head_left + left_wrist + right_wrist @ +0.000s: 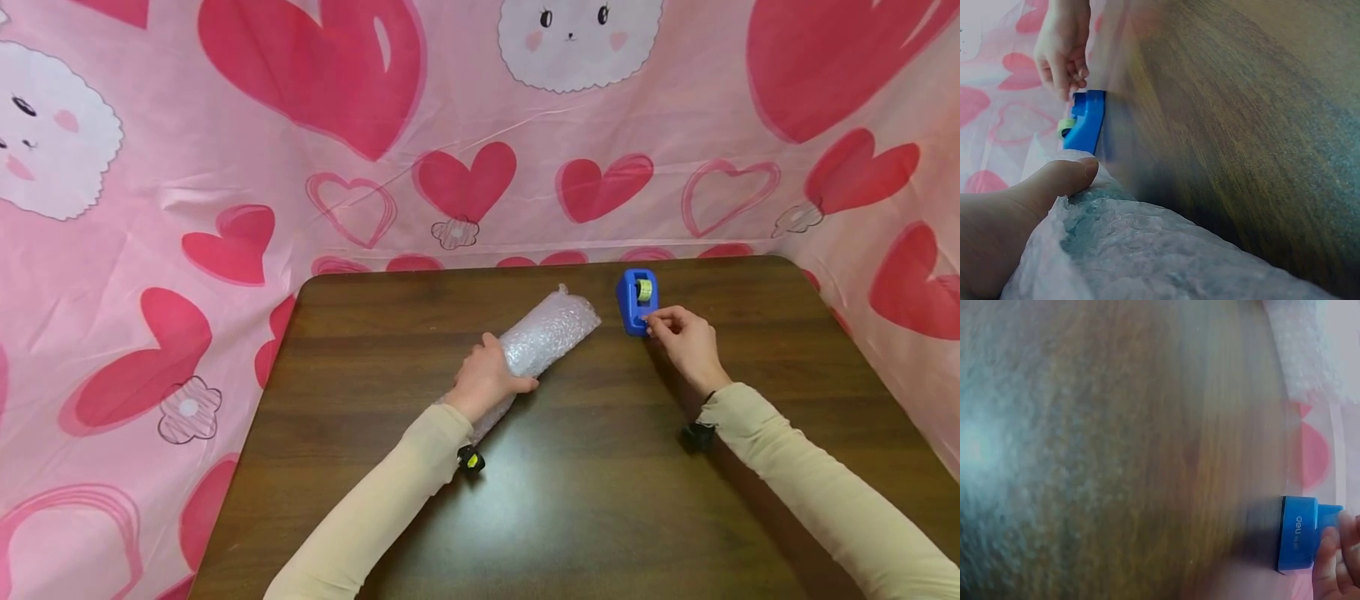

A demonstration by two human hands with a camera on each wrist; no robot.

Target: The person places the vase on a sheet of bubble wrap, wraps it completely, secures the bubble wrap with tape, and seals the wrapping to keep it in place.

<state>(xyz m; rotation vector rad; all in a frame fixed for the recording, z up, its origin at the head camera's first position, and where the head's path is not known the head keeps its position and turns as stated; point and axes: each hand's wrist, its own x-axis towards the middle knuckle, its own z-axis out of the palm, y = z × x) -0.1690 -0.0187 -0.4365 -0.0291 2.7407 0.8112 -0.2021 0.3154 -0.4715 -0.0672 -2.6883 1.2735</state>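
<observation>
A long roll of bubble wrap [553, 327] lies slantwise on the brown table, its far end pointing right. My left hand [483, 379] grips it from above, thumb along its right side; in the left wrist view the thumb presses on the crinkled plastic. What the wrap encloses cannot be made out. To the right of the roll stands a blue tape dispenser [627, 312] carrying a yellowish-green tape roll [644, 290]. At the dispenser's near end, my right hand [688, 346] pinches the tape's end between thumb and forefinger; the clear strip itself barely shows.
The wood-grain table [600, 500] has rounded far corners. Behind it and along both sides hangs a pink cloth [465, 100] with red hearts, close to the table's edges. The dispenser stands near the back edge.
</observation>
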